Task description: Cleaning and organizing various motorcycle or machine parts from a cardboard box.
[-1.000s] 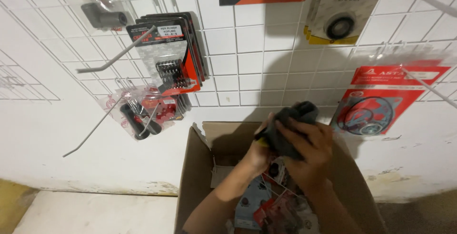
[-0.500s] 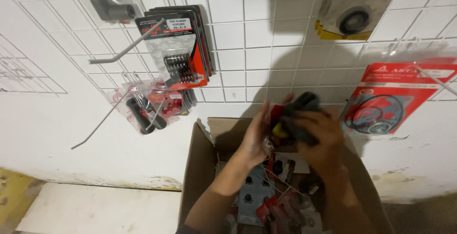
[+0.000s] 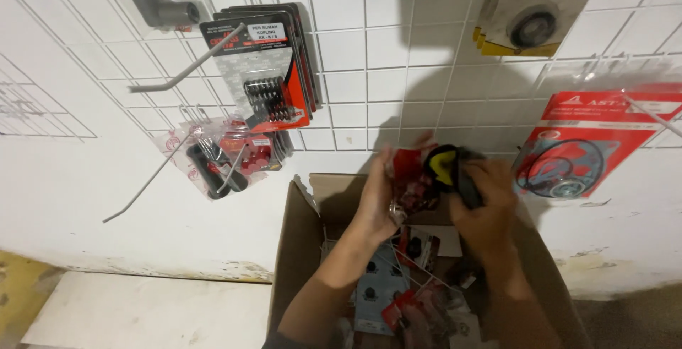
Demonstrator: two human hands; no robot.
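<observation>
You have two hands in view, your left hand [image 3: 376,196] and your right hand [image 3: 483,203], and they hold one packet [image 3: 433,175] in red, black and yellow between them. Below them you have one cardboard box [image 3: 298,249] with many small packets, too mixed to count. On the one wire grid [image 3: 369,72] you see six groups of hanging packets and two bare hooks [image 3: 186,71].

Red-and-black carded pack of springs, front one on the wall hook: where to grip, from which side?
Grip the spring pack by its lower card edge, coming from the front and below. It hangs flat against the wire grid, front of a stack, with the hook jutting out left across its top, so the bottom corner is the free part.
</observation>
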